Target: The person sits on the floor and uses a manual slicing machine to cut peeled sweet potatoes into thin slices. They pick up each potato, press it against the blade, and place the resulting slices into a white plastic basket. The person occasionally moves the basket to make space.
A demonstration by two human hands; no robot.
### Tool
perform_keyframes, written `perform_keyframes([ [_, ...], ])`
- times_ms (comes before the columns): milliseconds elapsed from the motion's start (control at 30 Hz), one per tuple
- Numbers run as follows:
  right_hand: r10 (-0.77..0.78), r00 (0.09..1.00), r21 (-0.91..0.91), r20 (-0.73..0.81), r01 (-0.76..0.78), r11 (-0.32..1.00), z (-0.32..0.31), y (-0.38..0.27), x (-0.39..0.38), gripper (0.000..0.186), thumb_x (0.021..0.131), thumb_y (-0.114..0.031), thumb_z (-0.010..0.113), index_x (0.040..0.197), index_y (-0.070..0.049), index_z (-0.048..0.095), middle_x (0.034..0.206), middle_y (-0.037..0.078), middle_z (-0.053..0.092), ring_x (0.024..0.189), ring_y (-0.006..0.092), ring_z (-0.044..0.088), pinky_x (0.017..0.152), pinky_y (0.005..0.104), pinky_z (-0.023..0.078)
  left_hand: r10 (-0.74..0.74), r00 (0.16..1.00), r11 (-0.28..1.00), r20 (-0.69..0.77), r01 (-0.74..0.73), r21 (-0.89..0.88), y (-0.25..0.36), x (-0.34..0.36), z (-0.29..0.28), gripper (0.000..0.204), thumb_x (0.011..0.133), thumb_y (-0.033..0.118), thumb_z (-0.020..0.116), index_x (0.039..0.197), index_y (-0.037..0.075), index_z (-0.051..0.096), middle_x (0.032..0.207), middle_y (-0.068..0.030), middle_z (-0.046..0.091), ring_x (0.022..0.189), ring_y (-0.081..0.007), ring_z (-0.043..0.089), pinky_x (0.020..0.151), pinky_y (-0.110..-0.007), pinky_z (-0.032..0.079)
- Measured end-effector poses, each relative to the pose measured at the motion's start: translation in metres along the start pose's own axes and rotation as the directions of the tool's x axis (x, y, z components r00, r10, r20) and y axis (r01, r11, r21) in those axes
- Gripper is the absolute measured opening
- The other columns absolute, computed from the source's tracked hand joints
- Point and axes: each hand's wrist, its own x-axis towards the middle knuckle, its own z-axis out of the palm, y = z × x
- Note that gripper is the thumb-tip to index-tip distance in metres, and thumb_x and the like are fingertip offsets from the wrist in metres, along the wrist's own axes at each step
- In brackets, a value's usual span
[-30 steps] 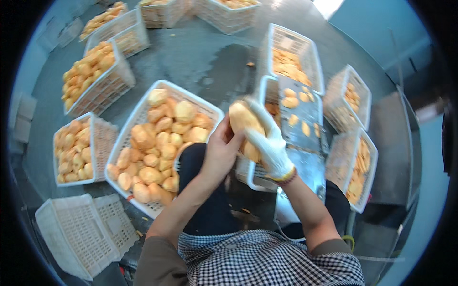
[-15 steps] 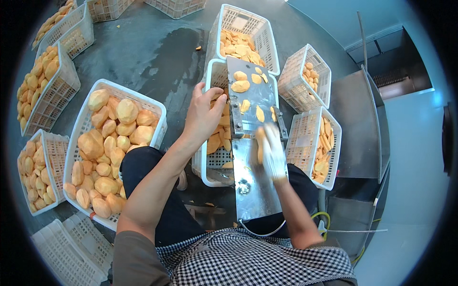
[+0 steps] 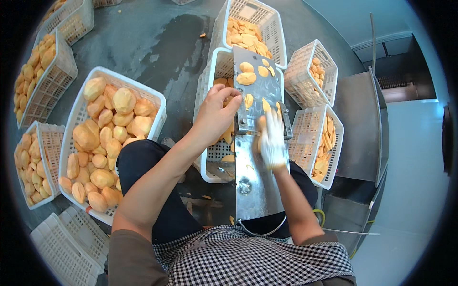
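My right hand (image 3: 273, 143), in a white glove and blurred by motion, presses a peeled sweet potato (image 3: 261, 125) against a metal slicing board (image 3: 260, 178). Only a strip of that sweet potato shows beside the fingers. My bare left hand (image 3: 217, 112) hovers at the board's left edge, fingers loosely curled and apart, with nothing visible in them. Whether its fingertips touch the board I cannot tell. Several pale orange slices (image 3: 246, 78) lie on the board's upper part. Beneath it stands a white crate (image 3: 210, 164) with more slices, partly hidden by the board and my hand.
A crate of whole peeled sweet potatoes (image 3: 101, 178) stands left of my knee, with other filled crates (image 3: 52, 95) beyond. Further slices fill a crate (image 3: 281, 35) ahead. Two crates (image 3: 305, 138) stand at right near a metal cabinet (image 3: 355, 128). Stacked crates (image 3: 71, 248) lie lower left.
My right hand has moved slightly up the board with the sweet potato. My left hand has come a little to the right, closer over the board's edge. The whole view has shifted slightly.
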Motion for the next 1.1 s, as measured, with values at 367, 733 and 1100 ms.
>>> perform_keyframes([
  [367,0.038,0.996,-0.048,0.081,-0.034,0.998,-0.039,-0.033,-0.045,0.038,0.093,-0.014,0.052,0.127,0.003,0.051,0.131,0.028,0.049,0.121,0.0434,0.048,0.102,0.0518,0.037,-0.017,0.998,0.999,-0.065,0.013,-0.048,0.004,0.0,-0.01,0.029,0.095,0.023,0.055,0.108,-0.001,0.064,0.113,-0.0086,0.057,0.096,-0.0163,0.055,0.087,-0.029,0.044],
  [733,0.073,0.994,-0.307,0.082,-0.044,0.951,0.103,0.043,0.049,0.04,0.097,-0.022,0.044,0.13,-0.002,0.049,0.133,0.025,0.05,0.122,0.037,0.05,0.103,0.0472,0.038,0.078,0.982,0.99,-0.17,-0.097,-0.102,-0.001,-0.007,-0.022,0.031,0.092,0.027,0.058,0.107,0.0,0.066,0.106,-0.0154,0.062,0.101,-0.0242,0.06,0.089,-0.036,0.048],
  [1100,0.063,0.98,-0.367,0.189,0.011,0.93,0.113,0.047,0.091,0.04,0.095,-0.013,0.045,0.134,-0.009,0.047,0.144,0.015,0.042,0.13,0.0329,0.043,0.104,0.0418,0.04,0.113,0.486,0.196,-0.867,0.844,0.498,-0.177,-0.219,-0.346,0.061,0.071,0.019,0.077,0.123,0.001,0.052,0.124,-0.0249,0.05,0.115,-0.041,0.05,0.098,-0.045,0.043],
])
